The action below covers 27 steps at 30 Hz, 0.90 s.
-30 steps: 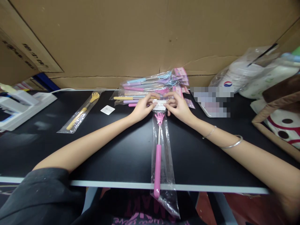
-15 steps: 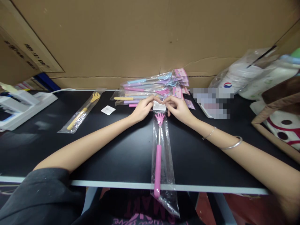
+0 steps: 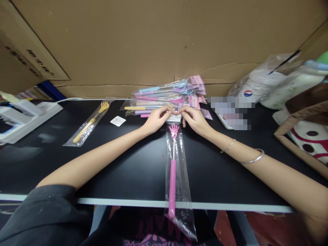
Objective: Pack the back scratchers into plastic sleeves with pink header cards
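A pink back scratcher [image 3: 173,181] lies in a clear plastic bag in front of me, its hand-shaped end pointing away and its handle end over the table's front edge. At the bag's far end sits a pale card [image 3: 174,118]. My left hand [image 3: 159,118] pinches the card's left side, and my right hand [image 3: 192,118] pinches its right side. The fingertips of both hands meet at its top edge. Just behind them is a pile of bagged back scratchers [image 3: 159,89] in blue, purple, pink and yellow, with pink header cards.
To the left lie a bagged yellow back scratcher [image 3: 88,127], a small white label [image 3: 118,121] and a power strip [image 3: 33,119]. On the right are a blurred-out phone-like object [image 3: 227,123], a bagged cup [image 3: 263,83] and a cloth bag [image 3: 307,133]. Cardboard [image 3: 123,41] stands behind.
Both hands stay at the card, their fingertips now slightly farther over its top edge. The bagged pink back scratcher has barely shifted.
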Motion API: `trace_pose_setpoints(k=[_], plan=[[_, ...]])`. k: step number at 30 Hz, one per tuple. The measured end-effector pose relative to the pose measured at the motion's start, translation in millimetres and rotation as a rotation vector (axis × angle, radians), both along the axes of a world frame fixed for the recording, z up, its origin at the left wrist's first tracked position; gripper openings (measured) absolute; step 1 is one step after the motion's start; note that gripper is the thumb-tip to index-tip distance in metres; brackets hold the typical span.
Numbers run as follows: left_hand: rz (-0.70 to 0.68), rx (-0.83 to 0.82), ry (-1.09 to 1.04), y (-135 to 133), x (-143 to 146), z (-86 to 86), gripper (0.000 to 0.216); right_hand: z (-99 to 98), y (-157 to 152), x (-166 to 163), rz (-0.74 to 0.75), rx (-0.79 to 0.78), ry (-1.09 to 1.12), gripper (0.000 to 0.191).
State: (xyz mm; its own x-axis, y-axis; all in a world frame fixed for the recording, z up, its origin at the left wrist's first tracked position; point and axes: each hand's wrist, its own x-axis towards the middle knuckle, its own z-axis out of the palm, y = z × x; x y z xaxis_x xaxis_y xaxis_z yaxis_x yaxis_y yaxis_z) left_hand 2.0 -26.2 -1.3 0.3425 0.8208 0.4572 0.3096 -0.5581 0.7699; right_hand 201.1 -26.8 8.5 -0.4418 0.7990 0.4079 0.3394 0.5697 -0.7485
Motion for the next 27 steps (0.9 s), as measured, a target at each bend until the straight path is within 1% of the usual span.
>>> trace_pose_setpoints(k=[4, 10, 14, 19, 24, 27], plan=[[0.001, 0.03, 0.016, 1.6, 0.4, -1.0, 0.02, 0.6, -0.6, -0.4, -0.007, 0.006, 0.001, 0.017], [0.016, 0.064, 0.049, 2.2, -1.1, -2.7, 0.017, -0.6, -0.1, -0.8, 0.006, 0.012, 0.027, 0.016], [0.033, 0.058, 0.06, 1.5, -1.1, -2.1, 0.017, -0.4, -0.4, -1.2, 0.014, 0.006, 0.035, 0.014], [0.012, 0.058, 0.047, 1.4, -0.7, -1.5, 0.015, -0.7, -0.2, -1.5, 0.022, 0.006, 0.033, 0.016], [-0.004, 0.055, 0.028, 1.7, -0.2, -2.0, 0.013, -3.4, 2.3, -1.7, 0.009, 0.025, 0.004, 0.006], [-0.023, 0.055, 0.012, 1.4, 0.3, -1.7, 0.013, -4.1, 3.5, -1.8, 0.008, 0.034, -0.015, 0.007]])
